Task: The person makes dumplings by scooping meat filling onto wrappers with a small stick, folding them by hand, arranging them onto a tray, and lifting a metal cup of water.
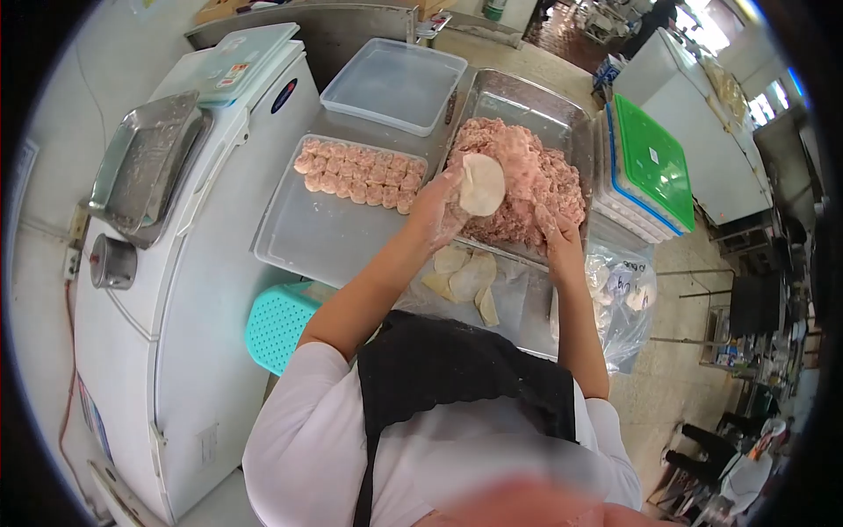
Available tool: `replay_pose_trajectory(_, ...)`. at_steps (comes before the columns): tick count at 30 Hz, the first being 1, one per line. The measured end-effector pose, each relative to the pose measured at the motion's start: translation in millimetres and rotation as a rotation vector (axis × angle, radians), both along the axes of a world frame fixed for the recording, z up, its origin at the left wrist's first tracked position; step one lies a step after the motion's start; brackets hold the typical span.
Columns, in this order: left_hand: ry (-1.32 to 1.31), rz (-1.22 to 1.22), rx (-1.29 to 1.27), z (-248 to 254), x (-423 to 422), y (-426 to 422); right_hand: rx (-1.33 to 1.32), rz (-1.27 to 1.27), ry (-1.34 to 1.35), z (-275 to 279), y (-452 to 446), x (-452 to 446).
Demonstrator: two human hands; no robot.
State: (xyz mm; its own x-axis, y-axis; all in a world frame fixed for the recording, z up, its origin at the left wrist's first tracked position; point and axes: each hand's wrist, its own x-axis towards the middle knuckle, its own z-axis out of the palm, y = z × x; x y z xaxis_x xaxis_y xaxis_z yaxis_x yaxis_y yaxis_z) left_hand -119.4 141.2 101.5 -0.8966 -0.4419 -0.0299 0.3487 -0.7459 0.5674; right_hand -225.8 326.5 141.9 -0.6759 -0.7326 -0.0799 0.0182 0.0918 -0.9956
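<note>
Your left hand [437, 211] has its grip closed on a pale round wrapper [482, 185], over the metal tray [527, 98] of minced meat [555, 169]. Your right hand [565, 248] has its fingertips at the meat; how tight that grip is, I cannot tell. Loose wrappers [474, 276] lie before you on the worktop [373, 135]. The plastic bag [625, 307] bears blurred handwriting [625, 269]; the green lid's white label [653, 155] and the freezer's dark oval badge [283, 96] are unreadable.

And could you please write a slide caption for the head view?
The left hand holds a round wrapper, the right hand at the pink mince in a metal tray.
</note>
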Motion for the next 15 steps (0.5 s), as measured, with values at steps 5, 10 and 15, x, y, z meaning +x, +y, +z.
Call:
replay_pose_trajectory(5,0.270,-0.083,0.397,58,-9,6,0.123,-0.114,0.573,-41,-19,6)
replay_pose_trajectory(10,0.128,0.058,0.227,20,-30,-10,0.508,0.002,0.976,4,7,17)
replay_pose_trajectory(15,-0.127,0.100,0.224,26,-33,7,0.570,0.067,1.034,21,19,19)
